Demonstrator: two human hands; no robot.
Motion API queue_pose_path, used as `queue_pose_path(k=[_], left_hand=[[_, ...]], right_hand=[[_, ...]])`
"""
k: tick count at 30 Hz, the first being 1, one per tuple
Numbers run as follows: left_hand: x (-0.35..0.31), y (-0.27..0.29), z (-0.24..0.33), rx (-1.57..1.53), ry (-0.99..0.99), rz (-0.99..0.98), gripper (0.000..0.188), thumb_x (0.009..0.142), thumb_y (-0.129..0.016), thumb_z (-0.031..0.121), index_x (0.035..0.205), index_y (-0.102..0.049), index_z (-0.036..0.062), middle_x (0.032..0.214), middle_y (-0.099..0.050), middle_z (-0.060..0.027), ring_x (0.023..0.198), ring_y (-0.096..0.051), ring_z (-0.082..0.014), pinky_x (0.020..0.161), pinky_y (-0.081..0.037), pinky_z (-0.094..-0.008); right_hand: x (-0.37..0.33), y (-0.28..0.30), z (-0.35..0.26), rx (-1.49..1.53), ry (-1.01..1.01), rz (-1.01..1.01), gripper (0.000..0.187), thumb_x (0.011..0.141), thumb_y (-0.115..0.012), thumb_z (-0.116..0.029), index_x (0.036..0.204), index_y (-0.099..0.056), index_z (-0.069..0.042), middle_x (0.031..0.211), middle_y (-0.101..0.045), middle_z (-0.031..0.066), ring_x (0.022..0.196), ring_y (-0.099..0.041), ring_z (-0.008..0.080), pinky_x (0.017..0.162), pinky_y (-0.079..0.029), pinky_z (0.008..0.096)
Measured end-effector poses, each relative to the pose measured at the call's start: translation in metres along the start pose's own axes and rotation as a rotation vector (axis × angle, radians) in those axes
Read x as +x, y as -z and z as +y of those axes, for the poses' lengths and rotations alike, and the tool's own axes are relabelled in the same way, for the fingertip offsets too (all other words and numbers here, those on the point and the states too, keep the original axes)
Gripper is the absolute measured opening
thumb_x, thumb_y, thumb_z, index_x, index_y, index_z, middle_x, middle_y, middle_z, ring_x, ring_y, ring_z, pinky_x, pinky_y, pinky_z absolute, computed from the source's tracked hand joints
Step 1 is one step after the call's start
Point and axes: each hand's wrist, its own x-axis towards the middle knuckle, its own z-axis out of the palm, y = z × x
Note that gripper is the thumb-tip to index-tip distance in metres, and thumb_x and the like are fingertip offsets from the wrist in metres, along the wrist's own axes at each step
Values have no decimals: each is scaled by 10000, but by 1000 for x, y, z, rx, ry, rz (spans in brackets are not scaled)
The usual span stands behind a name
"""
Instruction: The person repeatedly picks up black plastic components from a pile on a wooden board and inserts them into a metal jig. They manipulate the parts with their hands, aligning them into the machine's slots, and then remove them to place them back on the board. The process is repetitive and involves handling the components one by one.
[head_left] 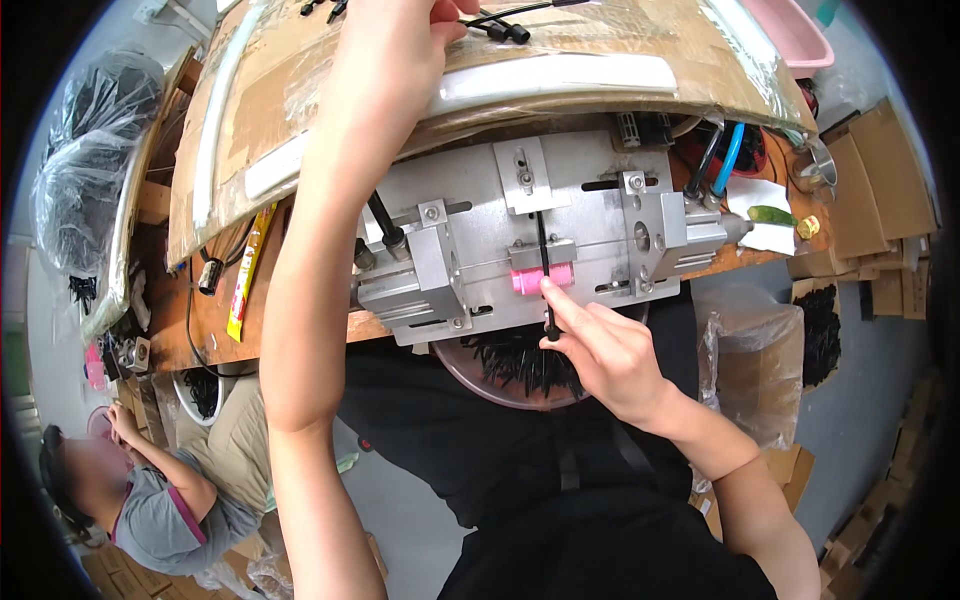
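Note:
My right hand (pixel 610 360) pinches the lower end of a thin black rod (pixel 543 240) with a knobbed tip. Its index finger is stretched along the rod, by a pink sleeve-shaped piece (pixel 540 279). The rod lies across the middle of a silver metal fixture (pixel 480 200), its far end at an upright slotted block (pixel 522 175). Over the cardboard at the top, my left hand (pixel 410 50) is partly cut off by the picture's edge. Its fingers look curled beside several black rods with knobbed ends (pixel 497 30); what they hold cannot be made out.
Below the fixture, a bowl (pixel 447 368) full of black rods sits at my lap. Cardboard (pixel 290 90) with taped edges covers the bench's far part. A yellow strip (pixel 250 275) lies left, blue tubing (pixel 730 160) right. Another person (pixel 170 500) sits at lower left.

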Motion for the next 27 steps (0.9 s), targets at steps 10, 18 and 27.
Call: queue_pose_path(k=[10, 18, 27], left_hand=[[-55, 59, -14, 115, 22, -166, 162, 841, -628, -1, 1001, -648, 9, 847, -635, -26, 751, -560, -119, 779, -461, -256], [-159, 8, 48, 189, -29, 227, 625, 711, -724, -51, 1308, -576, 58, 875, -583, -58, 771, -531, -153, 689, -452, -279], [-218, -65, 82, 254, 30, -127, 719, 722, -731, 63, 1379, -452, -27, 980, -522, -82, 871, -504, -245, 784, -421, -364]], right_hand=[[116, 69, -5, -365, 290, 180, 305, 812, -701, -55, 1104, -634, 1, 772, -642, 93, 662, -609, 229, 600, -496, 334], [242, 100, -6, -610, -58, -373, 290, 833, -663, -242, 1077, -635, -88, 834, -672, 51, 781, -629, 153, 670, -492, 299], [207, 120, -5, -19, 27, 161, 313, 925, -613, -238, 1048, -651, 47, 770, -633, 59, 703, -572, 109, 611, -455, 228]])
